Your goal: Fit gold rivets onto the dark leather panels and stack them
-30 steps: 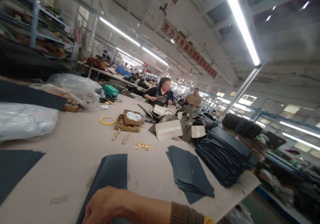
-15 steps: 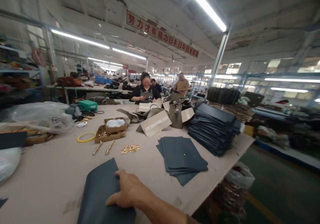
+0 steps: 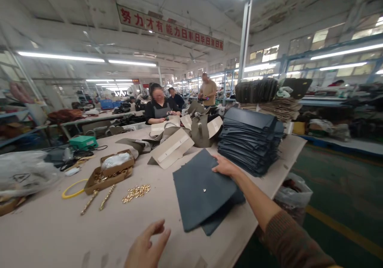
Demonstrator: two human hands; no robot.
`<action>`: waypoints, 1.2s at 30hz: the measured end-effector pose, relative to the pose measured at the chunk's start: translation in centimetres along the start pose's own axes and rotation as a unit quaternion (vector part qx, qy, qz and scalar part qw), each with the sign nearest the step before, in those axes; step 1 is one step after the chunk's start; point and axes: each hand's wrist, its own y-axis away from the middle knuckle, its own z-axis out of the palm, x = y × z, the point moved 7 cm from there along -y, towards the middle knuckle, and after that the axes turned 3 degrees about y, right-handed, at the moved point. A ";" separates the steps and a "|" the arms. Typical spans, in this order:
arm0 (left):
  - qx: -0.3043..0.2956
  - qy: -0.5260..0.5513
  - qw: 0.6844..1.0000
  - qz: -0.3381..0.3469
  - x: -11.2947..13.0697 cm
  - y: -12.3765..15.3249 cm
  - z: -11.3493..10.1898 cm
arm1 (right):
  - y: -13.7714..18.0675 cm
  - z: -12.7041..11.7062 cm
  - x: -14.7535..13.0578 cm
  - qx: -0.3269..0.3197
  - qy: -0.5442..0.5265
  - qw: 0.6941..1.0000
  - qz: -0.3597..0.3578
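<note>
- Right hand [image 3: 225,165]: reaches forward over the worktop [image 3: 54,232]; fingers lie on the far right edge of the top panel [image 3: 203,188] of a small stack [image 3: 223,210] of dark panels; whether it pinches the edge or only rests on it cannot be told.
- Left hand [image 3: 146,250]: at the bottom edge of the view, above bare worktop; fingers spread and open; holds nothing; well apart from the panel.
- Top panel: dark grey, flat, turned askew to the sheets beneath it; a small bright stud [image 3: 204,189] shows near its middle; the stack sits near the right edge of the worktop.
- Tall pile [image 3: 249,140]: more dark panels, just beyond the right hand, near the far right corner of the worktop.
- Beige flaps [image 3: 172,148]: stiff pieces lying tilted behind the panel stack; olive bag parts [image 3: 200,130] stand among them.
- Studs [image 3: 136,191]: a loose heap of gold fittings left of the panel stack; two gold chains [image 3: 97,200] lie beside it.
- Box [image 3: 106,176]: shallow cardboard tray holding gold parts, with a smaller box [image 3: 116,162] on top that holds a clear bag.
- Ring [image 3: 73,189]: yellow, flat on the worktop, touching the left end of the box.
- Plastic bag [image 3: 25,172]: clear, crumpled, at the left edge; a green case [image 3: 83,141] stands behind it.
- Person [image 3: 160,108]: seated at the far end of the worktop, hands on a piece; another person [image 3: 208,90] stands further back.
</note>
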 end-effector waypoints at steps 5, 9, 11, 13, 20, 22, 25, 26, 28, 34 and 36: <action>0.005 -0.023 0.999 -0.028 2.3 -6.3 2.9 | -1.0 -0.3 6.0 -0.007 0.145 0.988 0.058; -0.010 -0.035 0.999 -0.024 3.3 -8.3 5.0 | -0.5 -1.0 8.3 0.026 0.217 0.971 0.098; -0.036 -0.022 0.999 -0.023 3.8 -8.4 5.9 | -0.5 -1.3 8.9 0.033 0.230 0.967 0.101; -0.061 0.001 0.998 -0.019 4.3 -8.1 6.7 | -0.7 -1.4 9.2 0.033 0.232 0.968 0.093; -0.079 0.160 0.982 -0.054 5.0 -6.3 10.5 | -0.9 -2.4 10.0 0.049 0.254 0.961 0.097; -0.088 0.211 0.971 -0.071 4.9 -5.3 11.5 | -0.5 -2.7 10.0 0.052 0.256 0.961 0.093; -0.114 0.273 0.952 -0.083 4.7 -3.1 11.5 | 0.5 -3.2 9.2 0.063 0.249 0.963 0.082; -0.126 0.290 0.946 -0.077 4.8 -2.3 11.1 | 0.9 -3.3 8.6 0.075 0.245 0.964 0.075; -0.142 0.317 0.936 -0.052 5.1 -0.6 9.8 | 2.2 -3.2 6.6 0.100 0.225 0.968 0.050; -0.115 0.313 0.943 0.014 4.8 3.1 5.4 | 9.8 4.3 -4.0 -0.056 -0.008 0.994 -0.095; -0.084 0.262 0.961 0.036 4.2 4.0 3.9 | 13.5 7.5 -8.1 -0.121 -0.106 0.976 -0.146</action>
